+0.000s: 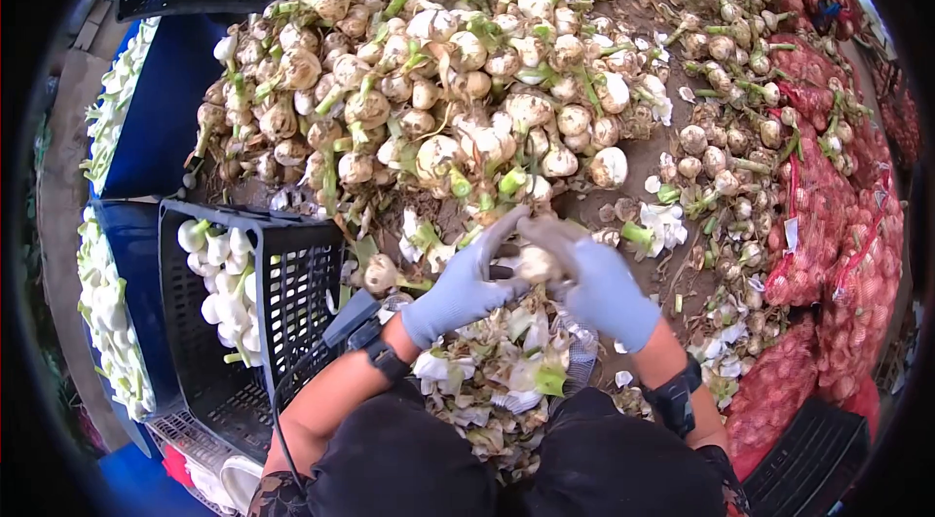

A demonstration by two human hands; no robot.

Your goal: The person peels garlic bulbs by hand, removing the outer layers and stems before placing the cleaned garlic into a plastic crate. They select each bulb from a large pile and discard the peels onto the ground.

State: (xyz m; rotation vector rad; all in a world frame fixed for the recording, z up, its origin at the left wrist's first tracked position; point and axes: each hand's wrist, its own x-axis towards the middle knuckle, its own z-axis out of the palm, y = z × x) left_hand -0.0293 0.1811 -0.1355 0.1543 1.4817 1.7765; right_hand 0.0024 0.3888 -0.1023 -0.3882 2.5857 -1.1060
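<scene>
Both hands wear light blue-grey gloves and meet just in front of the heap. A garlic bulb (537, 264) sits between them, its roots and stem hidden. My left hand (471, 285) curves around the bulb's left side, fingers closed on it. On the other side, my right hand (596, 285) is slightly blurred, its fingers pressed over the bulb's top and right. Beyond them lies a large heap of soil-stained garlic bulbs (429, 79). Loose peeled skins (516, 351) lie below the hands, between the knees.
A black crate (292, 298) at the left holds clean white bulbs (229, 288). More white garlic fills blue containers (144, 128) at the far left. Red mesh sacks (842, 264) line the right side. A black crate (813, 454) stands at the lower right.
</scene>
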